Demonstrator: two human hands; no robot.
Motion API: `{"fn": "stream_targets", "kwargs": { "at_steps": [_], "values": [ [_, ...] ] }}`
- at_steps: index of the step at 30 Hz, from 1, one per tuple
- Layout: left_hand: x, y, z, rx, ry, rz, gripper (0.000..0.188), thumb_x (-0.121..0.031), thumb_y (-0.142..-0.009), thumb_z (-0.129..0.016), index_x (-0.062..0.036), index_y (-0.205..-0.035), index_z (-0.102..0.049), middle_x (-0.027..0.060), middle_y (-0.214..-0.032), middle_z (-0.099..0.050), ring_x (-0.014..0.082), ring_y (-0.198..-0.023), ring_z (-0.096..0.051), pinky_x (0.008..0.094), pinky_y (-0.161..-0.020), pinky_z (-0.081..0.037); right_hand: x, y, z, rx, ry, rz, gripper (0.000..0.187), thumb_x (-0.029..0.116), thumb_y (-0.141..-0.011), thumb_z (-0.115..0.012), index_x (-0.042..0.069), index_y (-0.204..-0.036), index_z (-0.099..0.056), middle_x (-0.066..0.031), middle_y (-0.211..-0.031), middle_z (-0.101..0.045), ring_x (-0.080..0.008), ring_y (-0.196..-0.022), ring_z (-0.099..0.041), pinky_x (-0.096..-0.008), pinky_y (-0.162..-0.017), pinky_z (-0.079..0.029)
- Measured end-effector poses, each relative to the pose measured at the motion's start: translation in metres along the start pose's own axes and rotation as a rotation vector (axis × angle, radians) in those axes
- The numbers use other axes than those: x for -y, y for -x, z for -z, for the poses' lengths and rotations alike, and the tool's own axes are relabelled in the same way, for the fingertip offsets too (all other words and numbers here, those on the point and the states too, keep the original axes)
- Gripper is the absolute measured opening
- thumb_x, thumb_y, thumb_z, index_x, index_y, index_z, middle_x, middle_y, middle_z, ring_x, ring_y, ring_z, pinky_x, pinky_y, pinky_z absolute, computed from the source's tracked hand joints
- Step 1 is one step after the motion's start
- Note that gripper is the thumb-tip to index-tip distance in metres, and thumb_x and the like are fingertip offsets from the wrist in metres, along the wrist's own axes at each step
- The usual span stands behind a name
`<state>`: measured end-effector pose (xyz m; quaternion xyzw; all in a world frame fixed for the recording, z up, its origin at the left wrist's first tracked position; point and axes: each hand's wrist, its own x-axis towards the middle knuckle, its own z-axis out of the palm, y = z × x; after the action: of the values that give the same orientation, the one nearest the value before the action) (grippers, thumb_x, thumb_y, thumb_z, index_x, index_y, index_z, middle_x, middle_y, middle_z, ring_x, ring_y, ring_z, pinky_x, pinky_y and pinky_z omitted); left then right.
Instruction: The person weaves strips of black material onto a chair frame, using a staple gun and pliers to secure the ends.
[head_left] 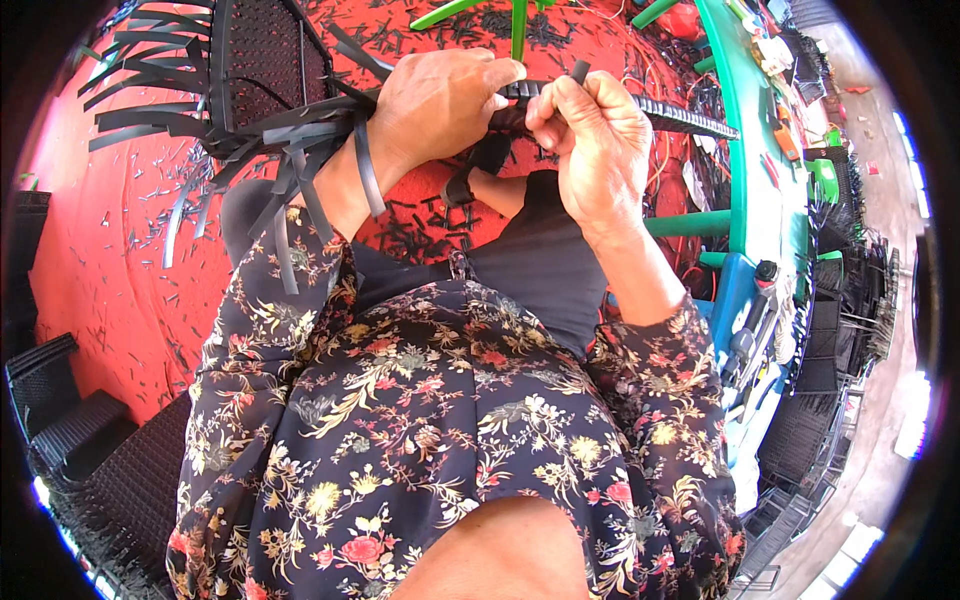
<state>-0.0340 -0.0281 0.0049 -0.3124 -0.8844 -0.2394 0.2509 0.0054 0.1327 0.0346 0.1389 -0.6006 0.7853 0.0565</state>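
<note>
A black woven panel (265, 62) of flat plastic strips stands at the upper left, many loose strip ends (150, 118) fanning out from its side. From it a bar wrapped in black strip (690, 116) runs rightward past both hands. My left hand (435, 100) is closed around the bar, its thumb and forefinger toward the right; several strips hang over that wrist. Just right of it, my right hand (598, 145) is closed in a pinch on a black plastic strip (580, 72), whose short end sticks up above the fingers. The palm side of the left hand is hidden.
Red sheeting (110, 300) covers the floor, littered with black strip scraps (415, 225). A green table frame (738, 150) stands close on my right, with tools and a blue container (732, 290) beside it. Black woven chairs (75, 415) are at the left; green legs (518, 30) rise ahead.
</note>
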Motion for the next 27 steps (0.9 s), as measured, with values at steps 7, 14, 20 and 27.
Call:
{"fn": "stream_targets", "kwargs": {
  "at_steps": [7,14,20,27],
  "values": [
    [-0.027,0.021,-0.006,0.024,-0.026,0.024,0.022,-0.011,-0.073,-0.066,-0.0067,-0.094,-0.059,0.0090,-0.082,-0.060,0.0310,-0.078,-0.062,0.0418,-0.065,-0.049,0.030,-0.001,0.008,0.073,0.252,-0.179,0.024,0.012,-0.091,-0.057,0.003,-0.069,-0.052,-0.0024,-0.061,-0.057,-0.0047,-0.051,-0.044,-0.0206,-0.046,-0.035],
    [-0.029,0.022,-0.005,0.016,-0.084,0.034,0.024,-0.015,-0.073,-0.067,-0.0065,-0.095,-0.059,0.0083,-0.082,-0.059,0.0295,-0.080,-0.061,0.0410,-0.067,-0.049,-0.001,-0.061,0.000,0.052,0.280,-0.187,0.024,0.008,-0.091,-0.055,0.003,-0.068,-0.050,-0.0067,-0.063,-0.058,-0.0142,-0.054,-0.056,-0.0256,-0.048,-0.044],
    [-0.030,0.021,-0.006,0.008,-0.127,0.026,0.024,-0.015,-0.073,-0.068,-0.0073,-0.095,-0.061,0.0077,-0.083,-0.060,0.0287,-0.079,-0.062,0.0399,-0.067,-0.050,-0.025,-0.091,0.001,0.163,0.685,-0.101,0.024,0.010,-0.084,-0.060,-0.001,-0.064,-0.055,-0.0088,-0.058,-0.060,-0.0160,-0.053,-0.059,-0.0310,-0.051,-0.047],
    [-0.027,0.015,-0.002,-0.051,-0.076,0.009,0.026,-0.012,-0.072,-0.069,-0.0066,-0.096,-0.060,0.0091,-0.082,-0.061,0.0293,-0.078,-0.062,0.0403,-0.066,-0.050,-0.054,-0.116,0.014,0.287,0.992,-0.009,0.024,0.021,-0.079,-0.066,0.000,-0.067,-0.062,-0.0146,-0.061,-0.061,-0.0236,-0.059,-0.062,-0.0356,-0.057,-0.049]
  ]
}}
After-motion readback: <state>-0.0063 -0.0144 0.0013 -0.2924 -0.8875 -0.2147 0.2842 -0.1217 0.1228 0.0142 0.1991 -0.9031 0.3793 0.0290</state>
